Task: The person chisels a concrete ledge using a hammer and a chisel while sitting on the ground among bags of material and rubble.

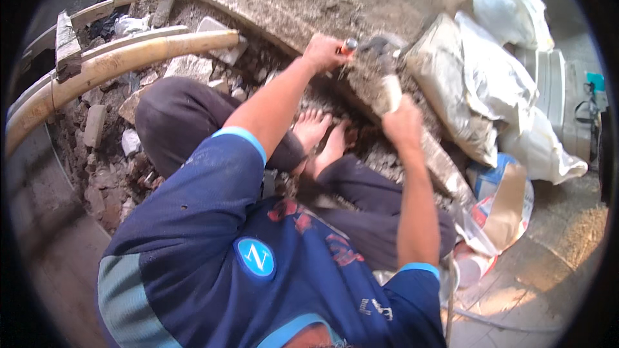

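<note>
"Where's the hammer?"

"In the right hand, clenched around its pale handle; its long axis points forward from that hand, the head blurred."

"And the left hand?"

"Clenched around an orange-ended tool, whose visible end faces right, near the hammer's head. The right hand sits closer to the body."

I see the hammer smeared at upper centre, its head a blur; the left hand hides most of an orange-ended tool; the frame's left rim cuts off a curved pole.
</note>
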{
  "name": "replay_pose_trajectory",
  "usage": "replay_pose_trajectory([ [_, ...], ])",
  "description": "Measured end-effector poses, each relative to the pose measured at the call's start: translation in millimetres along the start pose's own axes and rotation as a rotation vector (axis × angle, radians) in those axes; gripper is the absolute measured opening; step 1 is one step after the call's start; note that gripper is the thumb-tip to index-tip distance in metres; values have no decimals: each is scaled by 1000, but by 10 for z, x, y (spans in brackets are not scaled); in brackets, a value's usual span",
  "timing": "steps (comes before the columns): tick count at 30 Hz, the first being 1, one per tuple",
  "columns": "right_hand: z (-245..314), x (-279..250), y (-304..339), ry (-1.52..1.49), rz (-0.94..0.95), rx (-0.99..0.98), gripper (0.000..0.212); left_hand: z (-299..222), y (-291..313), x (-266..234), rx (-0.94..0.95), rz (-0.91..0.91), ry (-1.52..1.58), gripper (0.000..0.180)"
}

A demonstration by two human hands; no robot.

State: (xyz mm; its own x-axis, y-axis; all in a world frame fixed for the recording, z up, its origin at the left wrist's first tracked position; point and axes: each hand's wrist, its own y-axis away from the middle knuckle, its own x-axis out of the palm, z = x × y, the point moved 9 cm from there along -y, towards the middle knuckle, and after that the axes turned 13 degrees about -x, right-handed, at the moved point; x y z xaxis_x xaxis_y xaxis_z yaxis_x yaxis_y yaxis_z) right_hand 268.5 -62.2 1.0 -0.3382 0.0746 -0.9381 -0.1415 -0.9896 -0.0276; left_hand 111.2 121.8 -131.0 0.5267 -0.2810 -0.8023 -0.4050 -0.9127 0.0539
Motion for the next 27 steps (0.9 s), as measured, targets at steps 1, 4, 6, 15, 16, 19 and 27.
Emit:
replay_pose_trajectory([
  [1,-24,-177,62,33,12,3,25,-49,75,22,-37,-2,-42,39],
  [4,167,-1000,153,-218,-165,44,21,-139,35,-312,-120,21,314,46],
  [6,-11,-1138,467,-517,-237,187,18,-194,60,-171,-102,46,443,55],
  [15,-257,-988,693,-1034,-287,476,22,-515,-179,-105,-109,-116,241,35],
  [16,-246,-942,668,-1099,-266,482,22,-444,-191,-106,-153,-148,266,35],
  [19,-246,-920,767,-1085,-207,499,23,-272,-59,30,-125,-241,369,31],
  [27,-269,-843,696,-1231,-239,543,23,-247,-158,-86,-144,-265,244,32],
])
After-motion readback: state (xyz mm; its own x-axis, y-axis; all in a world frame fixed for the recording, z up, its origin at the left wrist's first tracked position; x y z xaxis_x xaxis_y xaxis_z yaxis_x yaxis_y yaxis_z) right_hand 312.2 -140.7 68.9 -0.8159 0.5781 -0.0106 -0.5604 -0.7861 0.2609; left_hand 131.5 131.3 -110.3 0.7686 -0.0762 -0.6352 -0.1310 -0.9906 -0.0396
